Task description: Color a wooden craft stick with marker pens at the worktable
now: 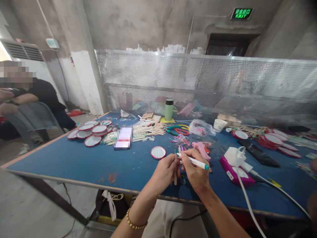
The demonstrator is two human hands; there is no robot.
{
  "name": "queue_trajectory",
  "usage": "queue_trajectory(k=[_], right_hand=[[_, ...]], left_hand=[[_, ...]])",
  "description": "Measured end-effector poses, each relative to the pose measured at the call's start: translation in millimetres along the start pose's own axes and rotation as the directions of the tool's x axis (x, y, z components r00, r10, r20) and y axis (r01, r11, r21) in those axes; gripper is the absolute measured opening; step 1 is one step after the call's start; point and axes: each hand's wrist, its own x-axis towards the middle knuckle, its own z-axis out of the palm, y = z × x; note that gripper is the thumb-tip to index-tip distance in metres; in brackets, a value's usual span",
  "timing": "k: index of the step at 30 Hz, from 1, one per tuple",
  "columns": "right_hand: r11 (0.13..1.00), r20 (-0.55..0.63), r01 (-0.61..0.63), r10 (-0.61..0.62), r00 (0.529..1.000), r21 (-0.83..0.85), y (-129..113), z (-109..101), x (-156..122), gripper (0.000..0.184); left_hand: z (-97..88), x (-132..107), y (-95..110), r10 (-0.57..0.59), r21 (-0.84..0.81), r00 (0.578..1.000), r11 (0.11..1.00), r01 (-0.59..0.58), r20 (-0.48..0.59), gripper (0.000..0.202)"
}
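Note:
My left hand (166,172) is closed around a thin wooden craft stick (175,180), held upright near the table's front edge. The stick's top end looks green. My right hand (196,170) grips a white marker (196,162) with a green end like a pen, its tip close to the upper part of the stick. Just beyond my left hand lies a round lid (158,152) with a red rim and pale inside. A pink glue gun (201,149) rests behind my right hand, beside several small coloured pieces (182,140).
Stacked red-rimmed lids (92,140) and a phone (123,138) lie left, near piled wooden sticks (153,129). Pliers (177,129), a green bottle (169,110) and a paper cup (220,125) stand or lie behind. Right is a purple power strip (239,175) with cables. A person (42,96) sits left.

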Motion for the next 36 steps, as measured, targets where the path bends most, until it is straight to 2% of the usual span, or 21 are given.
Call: queue_trajectory(k=[22,36], right_hand=[[0.998,-0.014,0.043,-0.044,0.999,-0.048,3.0,-0.9,-0.7,0.021],[0.998,-0.018,0.042,-0.043,0.999,-0.043,1.8,-2.0,0.2,0.022]], left_hand=[[-0.5,-0.4,-0.4,-0.006,0.031,1.0,1.0,0.006,0.001,0.035],[-0.3,-0.9,0.3,-0.015,-0.025,1.0,1.0,0.015,0.004,0.039]])
